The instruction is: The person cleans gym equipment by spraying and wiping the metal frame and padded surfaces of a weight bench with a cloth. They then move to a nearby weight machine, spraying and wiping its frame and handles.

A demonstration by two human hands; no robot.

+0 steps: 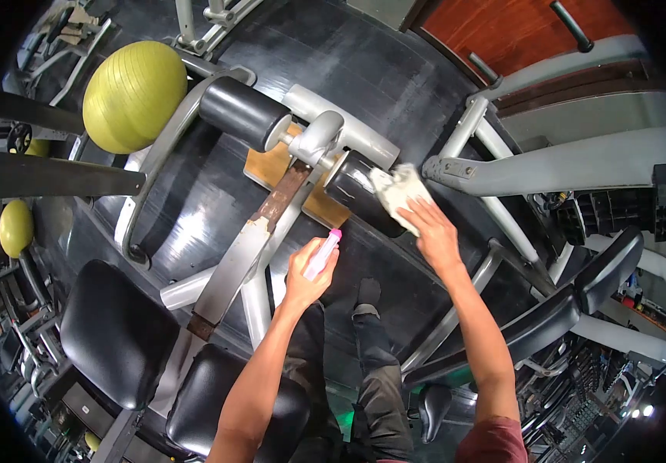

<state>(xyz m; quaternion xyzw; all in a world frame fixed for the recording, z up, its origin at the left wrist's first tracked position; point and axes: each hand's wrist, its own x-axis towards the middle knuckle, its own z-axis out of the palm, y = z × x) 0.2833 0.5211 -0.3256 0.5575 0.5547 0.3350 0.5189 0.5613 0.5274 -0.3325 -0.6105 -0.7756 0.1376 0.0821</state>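
Note:
My left hand (310,270) is closed around a small pink bottle (322,255) with a brighter pink top, held in front of the bench's metal beam. My right hand (432,235) grips a whitish cloth (401,197), which lies against the right black foam roller (354,185) of the exercise bench. A second black roller (244,114) sits on the other side of the same crossbar. Between the rollers, the grey upright beam (232,258) has a worn, brownish stretch near its top.
Black padded seats (116,332) are at lower left, near my left arm. A yellow exercise ball (135,96) rests beyond a curved frame. At right stand a grey machine frame (564,166) and a padded bench (537,328). A wooden board (325,207) lies beneath the rollers.

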